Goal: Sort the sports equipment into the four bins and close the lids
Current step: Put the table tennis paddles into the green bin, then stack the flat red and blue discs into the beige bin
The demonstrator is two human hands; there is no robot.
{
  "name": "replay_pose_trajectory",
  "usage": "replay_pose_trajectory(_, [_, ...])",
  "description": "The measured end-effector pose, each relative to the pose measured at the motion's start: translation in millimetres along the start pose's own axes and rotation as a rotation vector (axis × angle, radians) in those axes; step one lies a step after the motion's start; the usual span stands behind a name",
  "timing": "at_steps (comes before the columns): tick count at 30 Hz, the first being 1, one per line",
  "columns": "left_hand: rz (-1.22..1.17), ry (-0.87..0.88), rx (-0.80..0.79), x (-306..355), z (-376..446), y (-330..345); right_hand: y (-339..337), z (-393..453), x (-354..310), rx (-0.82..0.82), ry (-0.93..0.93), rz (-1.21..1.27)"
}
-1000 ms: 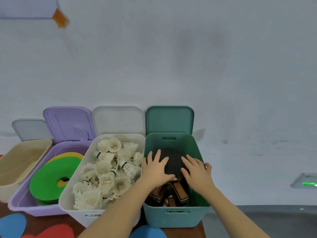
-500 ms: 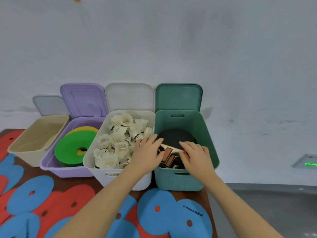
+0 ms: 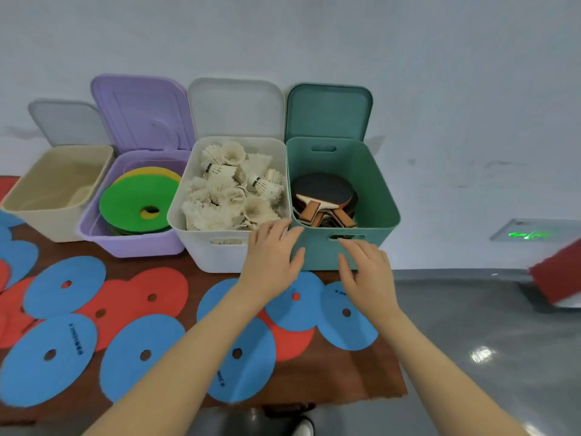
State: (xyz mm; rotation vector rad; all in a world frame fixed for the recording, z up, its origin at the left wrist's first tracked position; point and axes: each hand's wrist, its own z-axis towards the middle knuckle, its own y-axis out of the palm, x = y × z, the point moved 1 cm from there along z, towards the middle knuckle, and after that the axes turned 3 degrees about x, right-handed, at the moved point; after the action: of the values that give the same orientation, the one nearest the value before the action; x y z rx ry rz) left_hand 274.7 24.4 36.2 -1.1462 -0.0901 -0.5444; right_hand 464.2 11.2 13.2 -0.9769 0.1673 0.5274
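Observation:
Four open bins stand in a row against the wall, lids raised behind them. The green bin holds table tennis paddles. The white bin is full of shuttlecocks. The purple bin holds green and yellow flat discs. The beige bin is at the far left. My left hand hovers with relaxed fingers in front of the white and green bins. My right hand hovers empty before the green bin's front wall.
Several blue discs and red discs lie spread over the brown table in front of the bins. Grey floor lies to the right, with a red object at the right edge.
Both hands have drawn back out of the green bin, leaving the paddles inside, and now hover in front of it. The view has pulled back, showing the discs on the table.

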Motion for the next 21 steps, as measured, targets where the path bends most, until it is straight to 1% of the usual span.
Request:
replay_pose_trajectory(4, [-0.004, -0.007, -0.047, 6, -31, 15, 7, -34, 10, -0.125, 0.101, -0.019])
replay_pose_trajectory(6, [0.001, -0.035, -0.107, 6, -46, 27, 15, -45, 22, -0.239, 0.187, -0.053])
replay_pose_trajectory(9, [0.043, -0.136, -0.271, -2, -61, 44, 34, -57, 39, -0.461, 0.351, -0.133])
replay_pose_trajectory(11, [0.095, -0.218, -0.362, -11, -67, 55, 47, -63, 46, -0.582, 0.381, -0.181])
replay_pose_trajectory(14, [0.136, -0.323, -0.497, -21, -71, 74, 66, -69, 52, -0.720, 0.386, -0.195])
replay_pose_trajectory(17, [0.148, -0.411, -0.645, -31, -72, 95, 85, -71, 57, -0.785, 0.413, -0.188])
replay_pose_trajectory(19, [0.141, -0.461, -0.706, -38, -72, 107, 96, -73, 58, -0.768, 0.407, -0.206])
replay_pose_trajectory(21, [0.108, -0.518, -0.725, -42, -74, 117, 103, -78, 56, -0.715, 0.393, -0.213])
